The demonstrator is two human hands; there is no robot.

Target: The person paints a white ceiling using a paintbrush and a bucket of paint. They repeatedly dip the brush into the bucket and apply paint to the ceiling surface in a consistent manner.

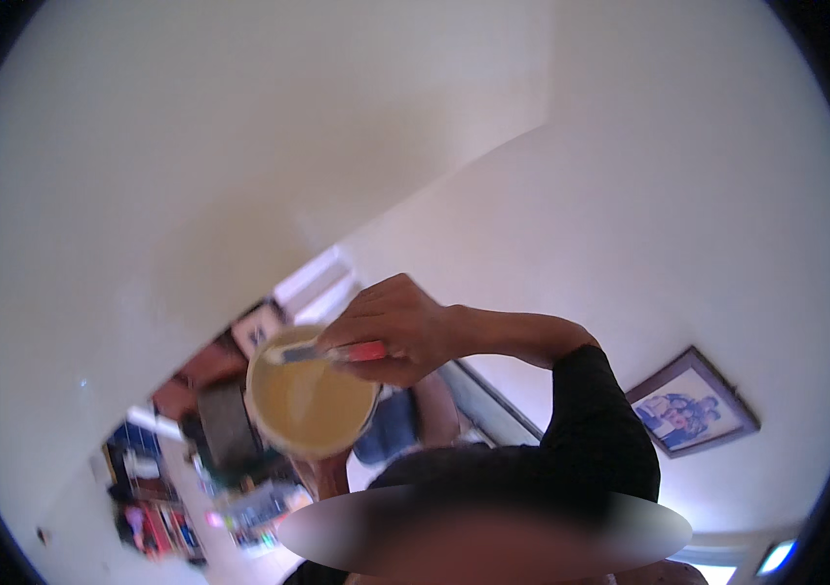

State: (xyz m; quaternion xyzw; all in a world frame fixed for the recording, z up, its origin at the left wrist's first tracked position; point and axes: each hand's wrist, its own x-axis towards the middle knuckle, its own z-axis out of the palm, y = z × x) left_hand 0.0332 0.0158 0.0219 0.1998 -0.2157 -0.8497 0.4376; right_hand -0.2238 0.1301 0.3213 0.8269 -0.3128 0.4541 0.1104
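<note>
A round, cream-coloured paint bucket (313, 414) is held up in front of my body, its open top facing me. My right hand (391, 327) is closed around a paintbrush (361, 352) with a red handle and a metal band. The pale bristle end lies over the far left part of the bucket's mouth; whether it touches the inside I cannot tell. From below, my left hand (325, 474) supports the bucket, its fingers mostly hidden behind it.
A pale wall (688, 224) rises at the right, with a framed picture (695, 402) hanging on it. A pale plain surface (191, 127) fills the upper left. Furniture (225, 424) and shelves with assorted items (166, 526) stand at lower left, blurred.
</note>
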